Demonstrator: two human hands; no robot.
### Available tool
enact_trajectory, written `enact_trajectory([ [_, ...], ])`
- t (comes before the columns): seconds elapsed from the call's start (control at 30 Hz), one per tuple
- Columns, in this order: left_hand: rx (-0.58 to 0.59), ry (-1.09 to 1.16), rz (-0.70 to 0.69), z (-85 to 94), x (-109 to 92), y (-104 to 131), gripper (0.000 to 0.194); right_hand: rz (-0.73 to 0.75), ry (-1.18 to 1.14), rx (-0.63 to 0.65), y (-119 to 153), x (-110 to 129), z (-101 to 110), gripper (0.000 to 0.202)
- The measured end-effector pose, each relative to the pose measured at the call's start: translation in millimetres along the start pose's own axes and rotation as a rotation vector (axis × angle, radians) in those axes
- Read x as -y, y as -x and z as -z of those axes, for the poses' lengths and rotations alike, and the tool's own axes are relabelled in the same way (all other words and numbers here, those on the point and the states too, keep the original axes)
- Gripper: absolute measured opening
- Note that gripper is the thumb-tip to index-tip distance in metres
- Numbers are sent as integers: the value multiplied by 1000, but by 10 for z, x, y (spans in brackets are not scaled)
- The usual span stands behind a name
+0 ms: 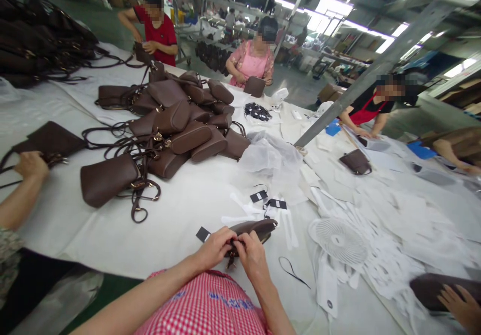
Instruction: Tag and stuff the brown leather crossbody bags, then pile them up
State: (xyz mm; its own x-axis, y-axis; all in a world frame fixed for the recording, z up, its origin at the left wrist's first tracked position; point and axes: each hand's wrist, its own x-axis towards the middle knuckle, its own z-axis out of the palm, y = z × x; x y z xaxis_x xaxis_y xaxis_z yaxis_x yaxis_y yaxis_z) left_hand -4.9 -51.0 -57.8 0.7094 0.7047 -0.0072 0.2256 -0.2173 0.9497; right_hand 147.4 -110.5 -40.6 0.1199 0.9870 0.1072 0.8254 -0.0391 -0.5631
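Note:
A small dark brown handbag (259,227) lies at the table's near edge, close in front of my checked apron. My left hand (216,247) is closed, its fingertips pinching at the bag's near side. From the right, my right hand (253,257) meets it there, thumb and fingers also pinched together. The small part between the fingertips is mostly hidden; a dark strap end hangs below it. Beside my left hand sits a black hang tag (203,234). More black tags (258,196) with white labels lie beyond the bag. A thin black cord loop (293,272) rests to the right.
A heap of brown bags (180,119) covers the table's left middle, with a darker pile (37,39) behind. A white fan (340,242) and paper strips (391,275) lie to the right. A grey pole (338,99) slants up. Several co-workers surround the table; one hand (32,167) holds a bag at left.

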Motion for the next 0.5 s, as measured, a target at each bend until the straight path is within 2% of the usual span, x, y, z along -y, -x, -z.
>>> enact_trajectory([
  [0.07, 12, 59, -5, 42, 40, 4, 29, 11, -37, 13, 15, -23, 16, 14],
  [0.2, 154, 233, -3, 155, 199, 4, 39, -47, -82, 12, 34, -52, 33, 17],
  [0.3, 197, 310, 34, 185, 303, -20, 40, -73, -99, 39, 26, -56, 41, 18],
  [0.4, 199, 271, 13, 177, 323, -61, 37, -78, -82, 58, 8, -53, 48, 17],
  [0.5, 190, 139, -88, 170, 280, -87, 30, -69, -56, 70, -1, -43, 49, 17],
])
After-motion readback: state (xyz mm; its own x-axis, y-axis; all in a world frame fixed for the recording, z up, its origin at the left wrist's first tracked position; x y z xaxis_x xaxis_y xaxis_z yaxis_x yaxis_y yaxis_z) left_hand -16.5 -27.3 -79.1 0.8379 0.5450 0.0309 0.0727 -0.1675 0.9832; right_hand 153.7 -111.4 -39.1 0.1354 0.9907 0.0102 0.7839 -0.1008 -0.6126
